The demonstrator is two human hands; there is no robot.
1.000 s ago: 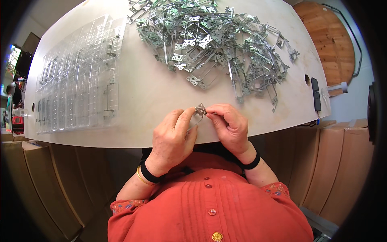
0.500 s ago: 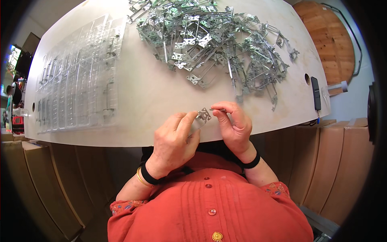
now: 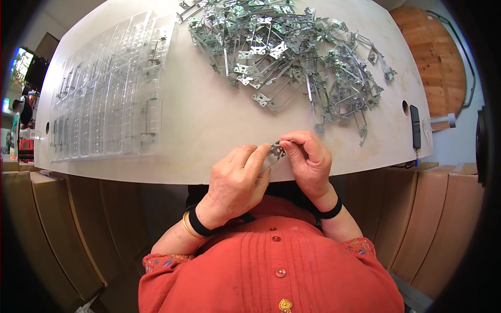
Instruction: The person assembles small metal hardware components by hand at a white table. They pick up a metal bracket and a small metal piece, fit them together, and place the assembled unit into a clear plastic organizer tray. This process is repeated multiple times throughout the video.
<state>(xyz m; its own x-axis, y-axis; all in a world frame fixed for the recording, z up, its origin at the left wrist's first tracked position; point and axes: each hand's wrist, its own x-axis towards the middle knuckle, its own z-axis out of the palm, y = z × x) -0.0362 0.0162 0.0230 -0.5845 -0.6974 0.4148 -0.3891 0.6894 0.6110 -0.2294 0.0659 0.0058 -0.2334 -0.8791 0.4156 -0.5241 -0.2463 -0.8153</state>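
At the near edge of the white table, my left hand point(image 3: 237, 180) is closed on a small silver metal bracket point(image 3: 277, 151) with holes in its plate. A thin rod-like part of it runs down beside the fingers. My right hand point(image 3: 309, 161) pinches with thumb and forefinger at the bracket's right side. A short metal pin shows only as a sliver between those fingertips, so I cannot tell whether it sits in a hole. Beyond both hands lies a large tangled pile of similar metal brackets with rods point(image 3: 279, 49).
Clear plastic compartment trays point(image 3: 104, 99) with metal pieces in them lie on the table's left side. A black handheld device point(image 3: 415, 127) rests at the right edge. Cardboard boxes point(image 3: 415, 219) stand below on both sides. A round wooden board point(image 3: 433, 57) leans at the far right.
My right fingertips have come closer to the bracket, and the pin that stuck out from them is now mostly hidden. The bracket has turned slightly. The whole view has shifted a little.
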